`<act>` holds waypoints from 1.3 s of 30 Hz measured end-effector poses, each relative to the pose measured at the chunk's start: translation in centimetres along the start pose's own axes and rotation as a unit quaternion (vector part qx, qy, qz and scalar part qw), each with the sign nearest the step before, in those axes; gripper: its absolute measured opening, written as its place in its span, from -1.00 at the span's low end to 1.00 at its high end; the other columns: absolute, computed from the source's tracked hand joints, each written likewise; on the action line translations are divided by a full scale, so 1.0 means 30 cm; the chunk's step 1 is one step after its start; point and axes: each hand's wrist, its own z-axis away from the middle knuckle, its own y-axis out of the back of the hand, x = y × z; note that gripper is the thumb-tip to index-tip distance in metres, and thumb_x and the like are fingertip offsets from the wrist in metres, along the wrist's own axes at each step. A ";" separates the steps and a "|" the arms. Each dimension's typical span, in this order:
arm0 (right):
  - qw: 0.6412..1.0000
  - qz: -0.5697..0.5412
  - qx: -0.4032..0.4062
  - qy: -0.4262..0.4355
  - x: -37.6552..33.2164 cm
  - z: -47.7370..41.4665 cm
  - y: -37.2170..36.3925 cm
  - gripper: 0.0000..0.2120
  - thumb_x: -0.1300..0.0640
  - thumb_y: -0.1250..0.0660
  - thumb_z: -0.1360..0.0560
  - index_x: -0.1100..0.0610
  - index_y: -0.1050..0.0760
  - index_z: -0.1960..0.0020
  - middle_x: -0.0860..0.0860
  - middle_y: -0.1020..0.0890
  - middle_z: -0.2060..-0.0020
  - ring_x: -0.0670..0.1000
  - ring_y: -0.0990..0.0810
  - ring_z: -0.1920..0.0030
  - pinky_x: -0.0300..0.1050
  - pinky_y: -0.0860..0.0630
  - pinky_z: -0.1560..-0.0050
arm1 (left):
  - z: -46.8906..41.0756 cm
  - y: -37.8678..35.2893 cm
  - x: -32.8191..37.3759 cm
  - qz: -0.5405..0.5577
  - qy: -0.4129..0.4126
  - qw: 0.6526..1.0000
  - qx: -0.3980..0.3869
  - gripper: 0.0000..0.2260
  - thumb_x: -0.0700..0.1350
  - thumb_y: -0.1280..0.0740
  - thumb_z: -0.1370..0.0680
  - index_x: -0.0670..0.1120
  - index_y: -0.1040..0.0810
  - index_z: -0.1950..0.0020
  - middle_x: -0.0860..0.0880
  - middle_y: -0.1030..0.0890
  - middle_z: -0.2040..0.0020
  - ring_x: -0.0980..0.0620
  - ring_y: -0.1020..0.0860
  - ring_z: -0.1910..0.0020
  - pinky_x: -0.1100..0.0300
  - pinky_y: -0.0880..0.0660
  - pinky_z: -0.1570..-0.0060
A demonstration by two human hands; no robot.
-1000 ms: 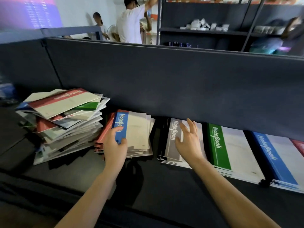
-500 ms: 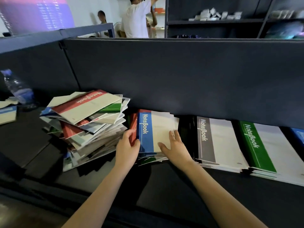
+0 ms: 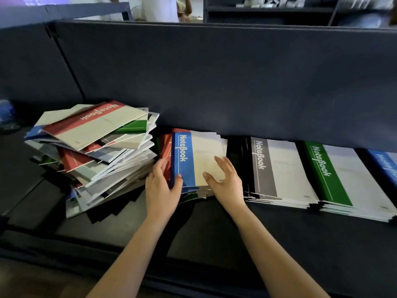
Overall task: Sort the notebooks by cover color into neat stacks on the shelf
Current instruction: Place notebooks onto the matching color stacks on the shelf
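**Count: 5 notebook piles, 2 hands**

Hands: 2. The left hand (image 3: 162, 188) and right hand (image 3: 225, 181) are both on the blue-topped stack (image 3: 184, 160).
Piles: 5.
- 1 messy heap (image 3: 96, 130), left of the left fingers.
- 1 blue-topped, under the fingers.
- 3 right of the right fingers: grey stack (image 3: 277, 168), green stack (image 3: 335, 175) and blue stack (image 3: 384, 166), the last cut by the frame edge.

Notebooks per pile: can't count.

red notebook (image 3: 101, 123): "NoteBook" | blue notebook (image 3: 183, 162): "NoteBook" | grey notebook (image 3: 263, 166): "NoteBook" | green notebook (image 3: 324, 171): "NoteBook" | far-right blue notebook (image 3: 384, 166): blurred, unreadable
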 end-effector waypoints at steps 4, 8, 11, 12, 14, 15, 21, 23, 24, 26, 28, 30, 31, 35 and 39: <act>0.998 -0.049 0.021 0.019 0.007 -0.006 0.003 -0.50 0.10 -0.43 -0.48 -0.06 -0.39 -0.38 -0.09 -0.25 -0.49 -0.13 -0.40 -0.36 -0.67 -0.25 0.09 | 0.006 0.007 0.021 -0.005 0.027 1.000 0.006 -0.49 -0.08 -0.36 -0.53 -0.04 -0.27 -0.44 -0.10 -0.38 -0.38 -0.09 -0.32 -0.36 -0.02 -0.37 -0.25; 0.998 -0.056 0.028 0.030 0.021 0.005 -0.009 -0.51 0.10 -0.40 -0.50 -0.05 -0.37 -0.39 -0.08 -0.27 -0.48 -0.13 -0.37 -0.37 -0.65 -0.26 0.05 | 0.012 0.001 0.021 -0.055 0.012 0.998 0.032 -0.50 0.00 -0.38 -0.51 -0.10 -0.33 -0.38 -0.15 -0.42 -0.36 -0.12 -0.34 -0.31 -0.11 -0.37 -0.28; 0.999 -0.037 0.032 0.018 0.030 0.010 -0.011 -0.48 0.04 -0.36 -0.52 -0.04 -0.31 -0.43 -0.05 -0.28 -0.48 -0.05 -0.31 -0.43 -0.42 -0.27 -0.14 | 0.015 -0.003 0.013 -0.058 -0.002 0.997 0.040 -0.54 0.01 -0.40 -0.50 -0.12 -0.37 -0.32 -0.15 -0.48 -0.27 -0.12 -0.38 -0.24 -0.09 -0.40 -0.23; 0.999 -0.034 0.031 0.012 0.030 0.012 -0.010 -0.48 0.02 -0.35 -0.53 -0.02 -0.29 -0.44 -0.04 -0.27 -0.49 -0.05 -0.28 -0.45 -0.39 -0.25 -0.16 | 0.015 -0.003 0.011 -0.058 -0.008 0.997 0.045 -0.56 0.01 -0.41 -0.49 -0.12 -0.39 -0.29 -0.15 -0.49 -0.24 -0.12 -0.39 -0.23 -0.08 -0.41 -0.22; 0.999 -0.028 0.034 0.005 0.028 0.014 -0.007 -0.48 0.01 -0.34 -0.53 0.00 -0.29 -0.45 -0.04 -0.26 -0.49 -0.05 -0.25 -0.46 -0.39 -0.20 -0.17 | 0.013 -0.002 0.008 -0.050 -0.019 0.996 0.069 -0.61 -0.03 -0.43 -0.47 -0.13 -0.43 -0.21 -0.13 -0.51 -0.16 -0.12 -0.41 -0.19 -0.06 -0.42 -0.17; 0.999 -0.022 0.035 0.003 0.026 0.016 -0.006 -0.48 0.00 -0.34 -0.53 0.00 -0.30 -0.44 -0.04 -0.25 -0.49 -0.05 -0.25 -0.46 -0.39 -0.20 -0.16 | 0.013 0.000 0.007 -0.036 -0.018 0.996 0.084 -0.65 -0.05 -0.43 -0.47 -0.13 -0.45 -0.17 -0.11 -0.53 -0.11 -0.12 -0.42 -0.15 -0.03 -0.42 -0.14; 0.999 -0.010 0.041 0.015 0.028 0.019 -0.012 -0.52 -0.03 -0.33 -0.53 0.01 -0.35 -0.41 -0.03 -0.27 -0.48 -0.02 -0.34 -0.40 -0.30 -0.32 -0.11 | 0.031 0.004 0.014 0.004 -0.030 0.997 0.076 -0.74 -0.10 -0.33 -0.54 -0.10 -0.41 -0.19 -0.05 -0.53 -0.13 0.00 -0.48 -0.12 0.13 -0.44 -0.06; 0.999 -0.008 0.041 0.016 0.027 0.020 -0.011 -0.53 -0.02 -0.32 -0.54 0.02 -0.35 -0.41 -0.04 -0.28 -0.48 -0.03 -0.39 -0.36 -0.32 -0.34 -0.08 | 0.028 0.000 0.012 -0.008 -0.022 0.998 0.056 -0.65 -0.06 -0.31 -0.55 -0.10 -0.35 -0.29 -0.10 -0.48 -0.23 -0.04 -0.46 -0.19 0.08 -0.45 -0.11; 0.999 -0.007 0.040 0.016 0.025 0.022 -0.011 -0.54 -0.02 -0.32 -0.54 0.02 -0.35 -0.40 -0.04 -0.27 -0.48 -0.03 -0.40 -0.35 -0.32 -0.35 -0.06 | 0.025 -0.002 0.014 -0.019 -0.014 0.999 0.045 -0.62 -0.04 -0.30 -0.55 -0.09 -0.33 -0.33 -0.11 -0.47 -0.25 -0.05 -0.44 -0.21 0.07 -0.44 -0.13; 0.999 -0.011 0.036 0.017 0.021 0.025 -0.011 -0.54 -0.02 -0.32 -0.54 0.02 -0.35 -0.40 -0.04 -0.26 -0.48 -0.04 -0.41 -0.34 -0.32 -0.36 -0.05 | 0.021 -0.003 0.014 -0.036 -0.007 0.999 0.033 -0.59 0.00 -0.30 -0.55 -0.08 -0.32 -0.35 -0.10 -0.47 -0.26 -0.05 -0.42 -0.21 -0.01 -0.43 -0.21; 0.999 -0.012 0.036 0.019 0.018 0.026 -0.009 -0.56 -0.01 -0.32 -0.54 0.03 -0.37 -0.39 -0.05 -0.26 -0.48 -0.08 -0.42 -0.30 -0.33 -0.34 -0.05 | 0.021 0.001 0.015 -0.027 -0.014 0.999 0.038 -0.60 0.00 -0.30 -0.54 -0.09 -0.34 -0.33 -0.09 -0.51 -0.25 -0.06 -0.43 -0.20 -0.16 -0.33 -0.32; 0.999 -0.009 0.035 0.019 0.013 0.028 -0.006 -0.57 -0.01 -0.33 -0.54 0.03 -0.39 -0.38 -0.06 -0.26 -0.48 -0.19 -0.42 -0.18 -0.35 -0.32 -0.01 | 0.021 0.003 0.017 -0.026 -0.026 0.999 0.036 -0.62 -0.03 -0.33 -0.53 -0.10 -0.36 -0.30 -0.10 -0.53 -0.24 -0.08 -0.46 -0.23 -0.20 -0.09 -0.47; 0.999 -0.005 0.033 0.017 0.011 0.028 -0.005 -0.57 -0.01 -0.32 -0.54 0.03 -0.39 -0.37 -0.07 -0.26 -0.48 -0.20 -0.42 -0.15 -0.35 -0.31 0.01 | 0.022 0.002 0.020 -0.040 -0.031 0.998 0.028 -0.62 -0.05 -0.35 -0.53 -0.11 -0.36 -0.29 -0.11 -0.53 -0.25 -0.09 -0.47 -0.25 -0.13 0.04 -0.50; 1.000 0.000 0.022 0.012 -0.003 0.026 -0.004 -0.59 -0.01 -0.33 -0.53 0.04 -0.41 -0.35 -0.06 -0.30 -0.46 -0.06 -0.45 -0.27 -0.38 -0.30 0.02 | 0.023 -0.008 0.026 -0.157 -0.078 0.985 -0.007 -0.58 0.09 -0.33 -0.50 -0.13 -0.37 -0.23 -0.16 -0.50 -0.24 -0.15 -0.43 -0.33 -0.09 0.13 -0.47; 1.000 -0.005 0.009 0.024 -0.009 0.020 0.013 -0.59 0.05 -0.37 -0.51 0.09 -0.42 -0.33 -0.08 -0.47 -0.28 -0.21 -0.40 -0.15 -0.67 -0.24 0.18 | 0.031 0.007 0.049 -0.173 -0.085 0.981 -0.032 -0.38 0.31 -0.03 -0.44 -0.14 -0.37 -0.24 -0.12 -0.51 -0.22 -0.11 -0.42 -0.32 -0.05 0.08 -0.48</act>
